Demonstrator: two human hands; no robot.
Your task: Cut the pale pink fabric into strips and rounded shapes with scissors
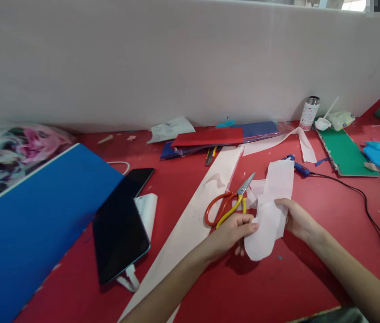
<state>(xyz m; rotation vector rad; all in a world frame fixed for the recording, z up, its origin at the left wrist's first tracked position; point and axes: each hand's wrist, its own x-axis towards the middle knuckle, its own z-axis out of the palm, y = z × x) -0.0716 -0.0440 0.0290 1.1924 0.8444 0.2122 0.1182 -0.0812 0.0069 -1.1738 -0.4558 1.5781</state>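
Note:
My left hand (239,231) pinches the left edge of a pale pink paper piece (260,233) with a rounded lower end. On its other side, my right hand (301,220) grips the paper between thumb and fingers. A longer strip (279,179) extends upward from it; whether the two are joined or only overlap I cannot tell. Just left of the paper lie scissors (230,204) with one red and one yellow handle, blades pointing away. Beneath them runs a long pale strip of paper (190,224). Behind the held paper is a blue glue gun (300,168) with a black cord.
To the left, a phone-like black slab (127,184), a tablet (119,242) and a white power bank (148,211) lie beside a blue board (41,233). Coloured sheets (206,137), a bottle (309,112) and a green board (350,152) line the back of the red table (227,291).

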